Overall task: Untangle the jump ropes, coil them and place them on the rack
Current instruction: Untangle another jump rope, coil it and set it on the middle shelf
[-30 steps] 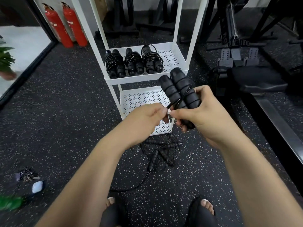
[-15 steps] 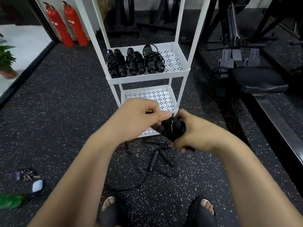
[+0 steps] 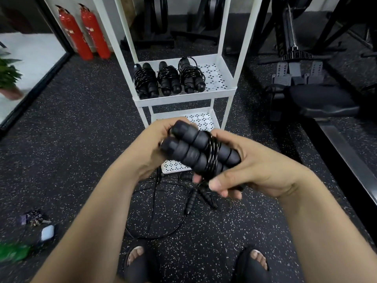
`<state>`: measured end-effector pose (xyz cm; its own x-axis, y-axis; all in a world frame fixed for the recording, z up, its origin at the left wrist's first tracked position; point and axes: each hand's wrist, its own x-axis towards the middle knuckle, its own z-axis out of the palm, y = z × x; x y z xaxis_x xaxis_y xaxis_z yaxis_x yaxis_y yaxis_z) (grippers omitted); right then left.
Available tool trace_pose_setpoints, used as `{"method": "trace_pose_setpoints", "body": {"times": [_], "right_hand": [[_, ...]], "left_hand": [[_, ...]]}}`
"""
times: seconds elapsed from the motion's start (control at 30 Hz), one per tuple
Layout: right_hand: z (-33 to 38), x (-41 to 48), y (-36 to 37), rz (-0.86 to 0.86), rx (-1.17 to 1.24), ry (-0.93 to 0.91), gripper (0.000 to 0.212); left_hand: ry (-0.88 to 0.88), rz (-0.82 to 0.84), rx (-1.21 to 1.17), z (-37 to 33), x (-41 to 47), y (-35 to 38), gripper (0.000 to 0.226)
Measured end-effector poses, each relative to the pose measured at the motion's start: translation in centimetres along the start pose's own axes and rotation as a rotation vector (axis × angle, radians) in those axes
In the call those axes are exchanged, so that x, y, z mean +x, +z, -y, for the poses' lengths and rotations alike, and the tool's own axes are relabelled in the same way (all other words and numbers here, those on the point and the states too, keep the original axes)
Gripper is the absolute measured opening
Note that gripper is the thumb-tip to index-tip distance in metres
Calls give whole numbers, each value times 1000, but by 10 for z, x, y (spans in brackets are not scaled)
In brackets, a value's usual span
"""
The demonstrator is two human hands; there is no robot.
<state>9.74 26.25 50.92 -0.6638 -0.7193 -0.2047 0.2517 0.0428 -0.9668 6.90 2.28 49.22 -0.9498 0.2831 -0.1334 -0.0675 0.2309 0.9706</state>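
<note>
While the right hand (image 3: 261, 170) curls its fingers and thumb round the two black handles of a jump rope (image 3: 189, 152), the left hand (image 3: 150, 146) holds the far ends of those handles. The handles lie side by side, and the thin cord (image 3: 213, 158) is wound round their middle, just by the right thumb. The hands are held in front of the white rack (image 3: 183, 98), over its low shelf. On the shelf above, three coiled ropes (image 3: 168, 80) sit in a row at the left, with white shelf showing to their right. Below the hands, tangled ropes (image 3: 195, 198) lie on the floor (image 3: 81, 129) just in front of the rack, near the person's feet (image 3: 138, 262). The floor is dark with white specks, and it stretches wide to the left. Two red fire extinguishers (image 3: 72, 35) stand by the back wall, keys (image 3: 34, 216) and a small white case (image 3: 47, 232) lie low left, and a black exercise machine (image 3: 295, 78) fills the right.
</note>
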Motion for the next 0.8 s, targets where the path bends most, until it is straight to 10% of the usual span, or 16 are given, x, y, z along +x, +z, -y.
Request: {"method": "trace_pose_setpoints", "body": {"times": [0.53, 0.8], "right_hand": [[-32, 28, -15, -749, -98, -60, 49], [-29, 15, -25, -501, -282, 202, 50]], "left_hand": [[-95, 158, 674, 8, 6, 29, 28], [-7, 42, 573, -6, -4, 19, 24]]}}
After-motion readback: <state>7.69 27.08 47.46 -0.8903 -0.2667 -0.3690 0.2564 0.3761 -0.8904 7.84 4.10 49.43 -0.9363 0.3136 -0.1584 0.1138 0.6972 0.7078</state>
